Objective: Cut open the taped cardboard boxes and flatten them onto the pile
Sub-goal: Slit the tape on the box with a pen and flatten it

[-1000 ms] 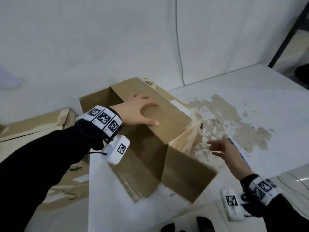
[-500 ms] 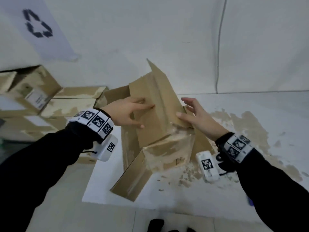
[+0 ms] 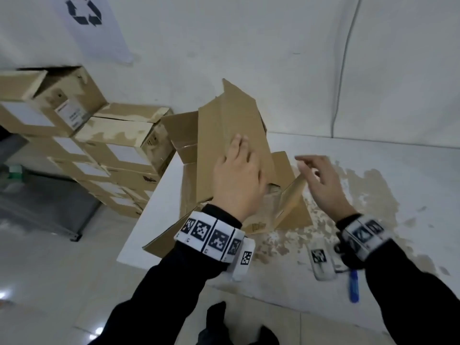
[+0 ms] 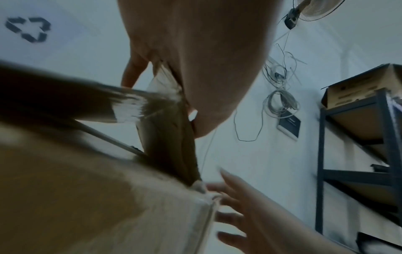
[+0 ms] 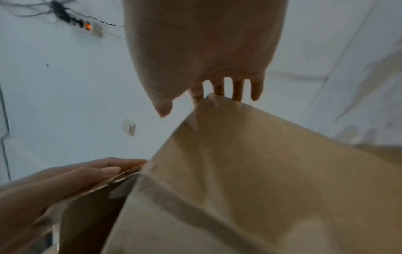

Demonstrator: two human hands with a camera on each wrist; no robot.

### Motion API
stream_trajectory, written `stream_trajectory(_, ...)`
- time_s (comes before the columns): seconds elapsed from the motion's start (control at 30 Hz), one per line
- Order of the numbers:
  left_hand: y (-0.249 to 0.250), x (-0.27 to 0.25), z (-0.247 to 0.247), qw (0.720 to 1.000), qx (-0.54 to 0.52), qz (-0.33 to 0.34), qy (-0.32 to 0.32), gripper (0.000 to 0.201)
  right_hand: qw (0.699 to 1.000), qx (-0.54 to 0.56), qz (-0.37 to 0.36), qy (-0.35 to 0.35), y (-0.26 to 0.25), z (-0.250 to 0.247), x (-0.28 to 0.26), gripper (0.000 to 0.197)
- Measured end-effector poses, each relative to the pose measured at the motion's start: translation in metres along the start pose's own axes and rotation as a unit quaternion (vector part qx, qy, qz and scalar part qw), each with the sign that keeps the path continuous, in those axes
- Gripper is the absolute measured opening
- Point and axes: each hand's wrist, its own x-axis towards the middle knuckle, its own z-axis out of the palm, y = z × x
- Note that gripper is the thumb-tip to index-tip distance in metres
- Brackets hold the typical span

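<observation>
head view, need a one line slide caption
Left hand presses an opened cardboard box on the white table; right hand open beside its flap.

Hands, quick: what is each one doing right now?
Left hand: open, fingers flat against the cardboard box panel.
Right hand: open, holding nothing.

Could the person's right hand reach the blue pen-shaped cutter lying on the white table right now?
Probably yes. The right hand hovers open beside the brown cardboard box, holding nothing, and the blue cutter lies uncovered on the white table just beside that wrist.
</observation>
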Motion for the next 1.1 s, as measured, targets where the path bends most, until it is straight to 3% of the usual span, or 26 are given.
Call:
stream_trajectory(0.07,0.000,0.001,0.000,1.000,-0.003,-0.015,0.015,0.048,0.997,-0.037,-0.062,0.028,0.016,-0.022,-0.031,0.034)
stream_trajectory(0.17,0.013,0.012,-0.002,0.997,0.046,-0.056,-0.031,0.064,0.992,-0.065,-0.101,-0.044,0.013,-0.035,-0.079,0.013)
stream_trajectory(0.23,0.025,0.016,0.002,0.992,0.092,-0.063,-0.063,0.085,0.989,-0.074,-0.085,-0.100,0.001,-0.026,-0.107,0.013)
stream_trajectory(0.33,0.029,0.012,0.012,0.991,0.115,-0.047,-0.047,0.091,0.984,-0.004,-0.036,-0.173,-0.020,-0.017,-0.117,0.022)
stream_trajectory(0.4,0.019,0.006,0.012,0.994,0.096,-0.047,-0.026,0.090,0.970,0.075,0.009,-0.232,-0.024,-0.024,-0.095,0.028)
stream_trajectory(0.5,0.004,-0.007,0.014,0.996,0.087,-0.025,-0.004,0.088,0.982,0.019,0.028,-0.185,-0.012,-0.026,-0.030,0.019)
stream_trajectory(0.57,-0.002,-0.016,0.015,0.997,0.076,-0.006,0.014,0.084,0.986,-0.051,0.057,-0.150,-0.004,-0.008,0.022,0.041)
stream_trajectory(0.63,-0.006,-0.023,0.015,0.997,0.070,0.008,0.024,0.079,0.977,-0.129,0.059,-0.163,-0.001,0.023,0.066,0.069)
stream_trajectory(0.67,-0.009,-0.025,0.014,0.997,0.072,0.015,0.028,0.077,0.970,-0.155,0.056,-0.179,-0.002,0.039,0.082,0.074)
stream_trajectory(0.77,-0.019,-0.030,0.013,0.996,0.076,0.032,0.044,0.074,0.962,-0.176,0.069,-0.198,-0.006,0.067,0.106,0.052)
stream_trajectory(0.87,-0.032,-0.033,0.013,0.995,0.070,0.043,0.048,0.074,0.954,-0.221,0.031,-0.200,0.001,0.055,0.114,0.030)
stream_trajectory(1.0,-0.041,-0.035,0.013,0.994,0.070,0.064,0.044,0.076,0.958,-0.160,0.081,-0.225,0.025,0.007,0.122,0.027)
stream_trajectory(1.1,-0.045,-0.036,0.013,0.994,0.063,0.076,0.045,0.076,0.959,-0.164,0.109,-0.206,0.035,-0.018,0.139,0.025)
